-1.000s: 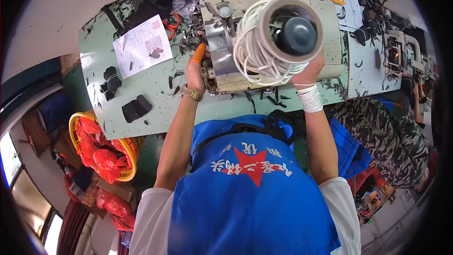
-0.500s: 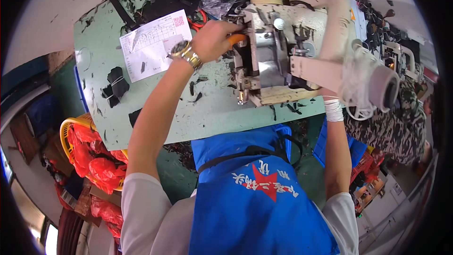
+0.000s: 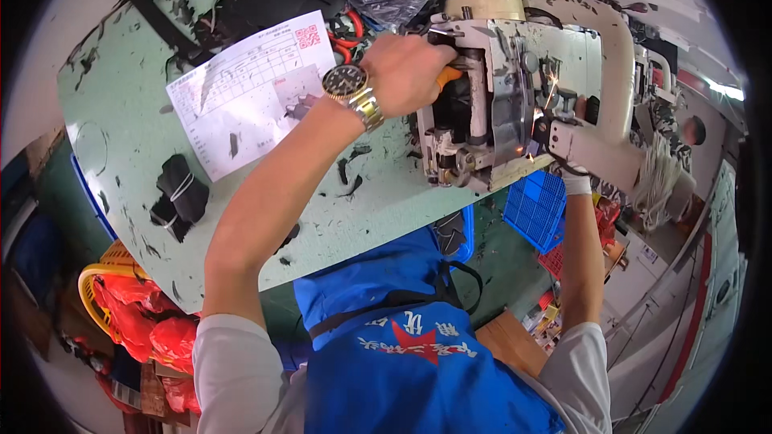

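A cream-coloured sewing machine (image 3: 615, 72) stands at the table's right end, worn metal parts and rollers facing me. My left hand (image 3: 406, 72) is at its left side, fingers curled around an orange-handled tool (image 3: 448, 75); the tool's working end is hidden in the machine. My right arm reaches up behind the machine's lower arm. Of my right hand (image 3: 572, 170) only the part near the white-wrapped wrist shows plainly; its fingers are mostly hidden. Bright orange glints show on the metal parts near the machine's middle.
Left of my hand, a printed sheet (image 3: 241, 96) lies on the green table (image 3: 104, 185). A tied black fabric bundle (image 3: 183, 189), red-handled scissors (image 3: 347, 32) and dark scraps lie about. A yellow basket (image 3: 96, 273) holds red bags; a blue crate (image 3: 535, 207) stands below right.
My view has shifted, so the table and machine appear larger. My left hand stays at the machine's left side with the orange-handled tool. My right hand is still behind the machine.
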`<state>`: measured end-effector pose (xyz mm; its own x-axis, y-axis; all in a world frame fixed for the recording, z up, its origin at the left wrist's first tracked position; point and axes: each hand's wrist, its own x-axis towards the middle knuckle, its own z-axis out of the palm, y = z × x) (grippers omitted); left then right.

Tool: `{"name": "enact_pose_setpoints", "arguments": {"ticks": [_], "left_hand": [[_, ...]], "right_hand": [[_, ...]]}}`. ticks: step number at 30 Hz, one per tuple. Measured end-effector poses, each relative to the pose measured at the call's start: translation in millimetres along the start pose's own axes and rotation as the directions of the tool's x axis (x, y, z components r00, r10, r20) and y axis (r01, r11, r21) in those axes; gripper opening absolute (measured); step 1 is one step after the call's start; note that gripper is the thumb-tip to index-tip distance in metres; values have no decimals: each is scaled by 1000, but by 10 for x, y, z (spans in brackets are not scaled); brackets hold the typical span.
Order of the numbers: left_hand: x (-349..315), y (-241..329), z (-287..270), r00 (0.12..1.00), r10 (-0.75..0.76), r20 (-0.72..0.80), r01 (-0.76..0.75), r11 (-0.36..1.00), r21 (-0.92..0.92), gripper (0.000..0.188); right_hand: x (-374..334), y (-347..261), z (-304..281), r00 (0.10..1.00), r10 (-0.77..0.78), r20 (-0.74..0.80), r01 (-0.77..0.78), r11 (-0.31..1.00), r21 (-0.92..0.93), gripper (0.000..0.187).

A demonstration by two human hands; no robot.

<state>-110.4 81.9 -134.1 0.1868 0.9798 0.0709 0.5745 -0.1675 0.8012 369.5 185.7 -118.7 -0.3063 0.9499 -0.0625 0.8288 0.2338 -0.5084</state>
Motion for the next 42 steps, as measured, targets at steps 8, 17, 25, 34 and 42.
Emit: {"name": "enact_pose_setpoints", "arguments": {"ticks": [8,17,25,34,42], "left_hand": [[24,-25,-27,992,102,-73,-109,988,-106,20],[24,-63,18,998,61,26,-58,990,-128,19],[38,-34,-57,996,70,64,-53,971,-231,20],[2,-58,-1,999,31,31,-24,975,-221,31],[-48,-32,-19,999,33,-8,-34,960,-277,26]], "right_hand": [[-114,-388,-220,994,22,-109,-26,999,-36,41],[277,-964,-67,953,-22,-303,-12,994,-107,22],[220,-1300,31,902,-32,-431,-16,994,-108,13],[181,-1312,20,803,-122,-584,25,985,-172,15],[206,-1070,29,743,-18,-669,-110,983,-149,16]]}}
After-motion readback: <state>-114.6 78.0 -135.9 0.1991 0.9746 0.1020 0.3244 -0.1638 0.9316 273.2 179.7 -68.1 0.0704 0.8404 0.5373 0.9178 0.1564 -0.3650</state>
